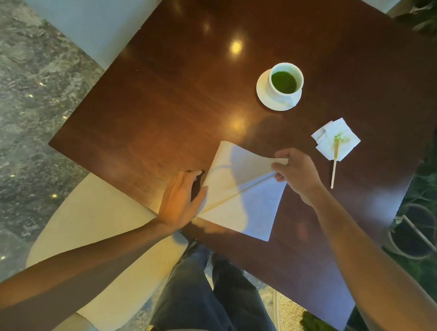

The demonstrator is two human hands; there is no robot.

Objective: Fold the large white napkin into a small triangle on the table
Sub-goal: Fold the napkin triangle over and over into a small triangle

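The dark wooden table (165, 98) carries the white napkin (246, 203) at its near edge, well short of the green-tea cup (285, 81). The left hand (182, 201) lies flat, pinning one corner — likely an anchor — while the right hand (296, 172) pinches the lifted opposite corner, folding diagonally.

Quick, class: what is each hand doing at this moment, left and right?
Left hand: open, fingers straight, pressing the white napkin at its left edge.
Right hand: pinching the napkin's lifted corner between thumb and fingers.
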